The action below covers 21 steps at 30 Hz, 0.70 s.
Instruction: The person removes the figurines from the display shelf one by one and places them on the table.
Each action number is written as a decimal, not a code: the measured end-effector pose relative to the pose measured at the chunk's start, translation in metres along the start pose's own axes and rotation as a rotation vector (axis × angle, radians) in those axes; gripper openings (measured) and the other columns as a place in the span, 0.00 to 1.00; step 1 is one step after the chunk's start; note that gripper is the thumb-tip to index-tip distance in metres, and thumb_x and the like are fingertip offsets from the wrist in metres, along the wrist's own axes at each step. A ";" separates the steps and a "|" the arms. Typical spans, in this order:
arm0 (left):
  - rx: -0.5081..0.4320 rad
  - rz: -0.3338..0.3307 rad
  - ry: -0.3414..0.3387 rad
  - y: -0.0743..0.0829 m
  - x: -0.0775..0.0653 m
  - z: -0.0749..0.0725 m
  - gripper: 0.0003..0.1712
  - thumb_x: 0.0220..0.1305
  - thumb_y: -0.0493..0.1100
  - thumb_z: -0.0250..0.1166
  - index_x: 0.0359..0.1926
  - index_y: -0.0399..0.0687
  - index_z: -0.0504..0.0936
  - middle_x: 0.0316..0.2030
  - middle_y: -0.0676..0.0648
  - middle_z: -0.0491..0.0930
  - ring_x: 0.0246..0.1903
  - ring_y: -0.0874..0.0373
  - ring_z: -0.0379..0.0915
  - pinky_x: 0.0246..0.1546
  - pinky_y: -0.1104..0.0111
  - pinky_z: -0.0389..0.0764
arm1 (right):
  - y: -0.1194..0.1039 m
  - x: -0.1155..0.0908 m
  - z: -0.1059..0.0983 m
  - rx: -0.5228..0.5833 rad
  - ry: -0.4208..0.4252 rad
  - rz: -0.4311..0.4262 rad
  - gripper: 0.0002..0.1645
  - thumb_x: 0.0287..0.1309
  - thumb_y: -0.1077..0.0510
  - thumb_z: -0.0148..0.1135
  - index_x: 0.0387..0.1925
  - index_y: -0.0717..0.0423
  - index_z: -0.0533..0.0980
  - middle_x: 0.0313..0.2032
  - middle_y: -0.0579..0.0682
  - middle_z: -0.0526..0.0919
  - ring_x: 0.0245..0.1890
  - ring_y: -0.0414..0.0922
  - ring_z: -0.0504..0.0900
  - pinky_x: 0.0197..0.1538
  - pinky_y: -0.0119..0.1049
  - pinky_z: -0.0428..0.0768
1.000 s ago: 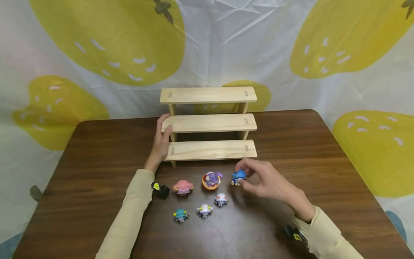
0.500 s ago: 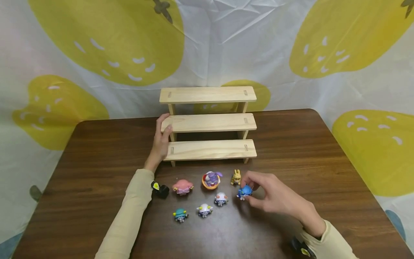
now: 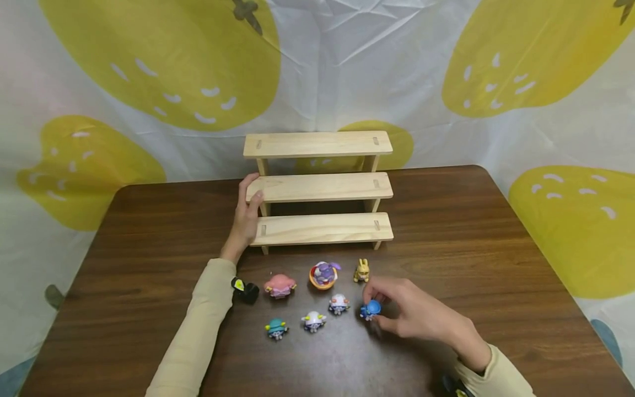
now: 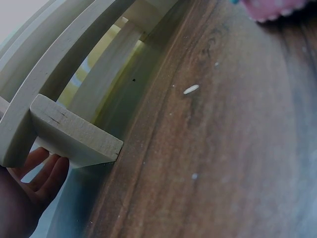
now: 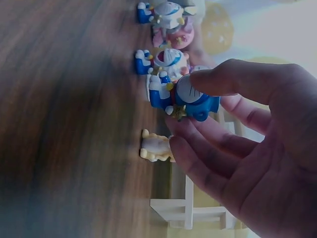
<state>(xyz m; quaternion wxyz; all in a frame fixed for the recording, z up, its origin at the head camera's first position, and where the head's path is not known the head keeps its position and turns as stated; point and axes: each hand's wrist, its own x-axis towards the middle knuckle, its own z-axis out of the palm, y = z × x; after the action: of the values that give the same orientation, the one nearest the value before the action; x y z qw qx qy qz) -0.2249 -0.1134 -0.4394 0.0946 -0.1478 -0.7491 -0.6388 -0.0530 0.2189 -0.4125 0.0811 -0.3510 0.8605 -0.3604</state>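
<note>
My left hand (image 3: 246, 215) grips the left end of a three-step wooden display shelf (image 3: 317, 229), thumb on the middle step. In the left wrist view its fingers (image 4: 52, 176) lie against the shelf's side panel. Between thumb and fingertips, my right hand (image 3: 421, 311) pinches a blue-hatted figurine (image 3: 371, 310), at or just above the table. The right wrist view shows this blue figurine (image 5: 185, 94) with a whiskered white face. Just behind it stands a yellow figurine with long ears (image 3: 362, 271). A white-hatted figurine (image 3: 339, 304) is close on its left.
Farther left on the brown table (image 3: 163, 286) are a purple figurine in an orange bowl (image 3: 324, 275), a pink figurine (image 3: 280, 286), a white figurine with yellow horns (image 3: 313, 321) and a teal-hatted one (image 3: 276, 328). A lemon-print cloth (image 3: 357, 66) hangs behind.
My right hand has brought the blue figurine toward the front of the table, away from the yellow figurine, which has come into view. My left hand stays on the shelf.
</note>
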 end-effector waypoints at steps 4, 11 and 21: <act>-0.014 -0.005 -0.001 -0.001 0.000 0.000 0.27 0.77 0.39 0.44 0.73 0.36 0.57 0.76 0.36 0.53 0.69 0.43 0.55 0.68 0.48 0.61 | 0.001 -0.001 0.004 -0.028 -0.014 0.027 0.21 0.47 0.69 0.72 0.37 0.45 0.74 0.34 0.37 0.78 0.37 0.33 0.79 0.44 0.36 0.83; -0.020 -0.004 0.024 -0.037 0.009 -0.001 0.28 0.78 0.41 0.44 0.75 0.45 0.57 0.77 0.40 0.53 0.68 0.45 0.56 0.68 0.49 0.59 | 0.003 -0.002 0.012 -0.076 -0.029 0.031 0.20 0.46 0.69 0.72 0.36 0.47 0.74 0.33 0.37 0.78 0.37 0.32 0.78 0.43 0.34 0.82; 0.050 0.016 0.014 -0.042 0.010 0.001 0.29 0.78 0.49 0.44 0.75 0.50 0.56 0.76 0.44 0.55 0.70 0.45 0.56 0.70 0.45 0.57 | 0.003 -0.002 0.013 -0.082 -0.024 0.058 0.20 0.48 0.69 0.71 0.40 0.47 0.76 0.36 0.37 0.81 0.38 0.33 0.79 0.45 0.37 0.82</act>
<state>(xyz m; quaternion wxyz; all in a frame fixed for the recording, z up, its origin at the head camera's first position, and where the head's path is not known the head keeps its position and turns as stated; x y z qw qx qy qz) -0.2483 -0.1172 -0.4757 0.1086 -0.1471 -0.7630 -0.6200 -0.0481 0.2143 -0.4247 0.0876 -0.3333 0.8832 -0.3181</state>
